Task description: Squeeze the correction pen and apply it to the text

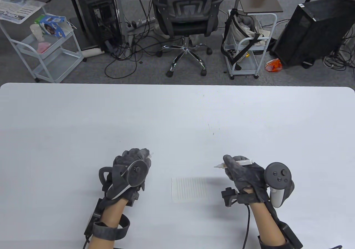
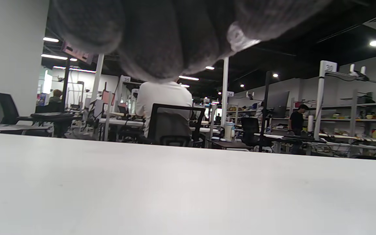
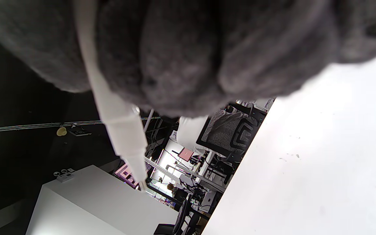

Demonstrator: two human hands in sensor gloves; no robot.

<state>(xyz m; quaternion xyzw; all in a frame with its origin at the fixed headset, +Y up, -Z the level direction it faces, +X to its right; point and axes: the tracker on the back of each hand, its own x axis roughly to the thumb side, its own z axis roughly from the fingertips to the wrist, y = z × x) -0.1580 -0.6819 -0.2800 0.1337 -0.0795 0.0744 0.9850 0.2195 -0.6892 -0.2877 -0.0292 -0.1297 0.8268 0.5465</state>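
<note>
White table [image 1: 177, 116]: R hand [image 1: 244, 177] gripping correction pen [image 1: 235, 163], L hand [image 1: 133, 171] fisted on small clear item [image 1: 149, 154].

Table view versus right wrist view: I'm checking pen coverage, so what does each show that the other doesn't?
Only the table view shows the lined paper, lying between the left hand and the right hand. Only the right wrist view shows the pen's bare nozzle tip close up, clear of any surface. Both show the correction pen gripped by the right hand, and the white table.
</note>
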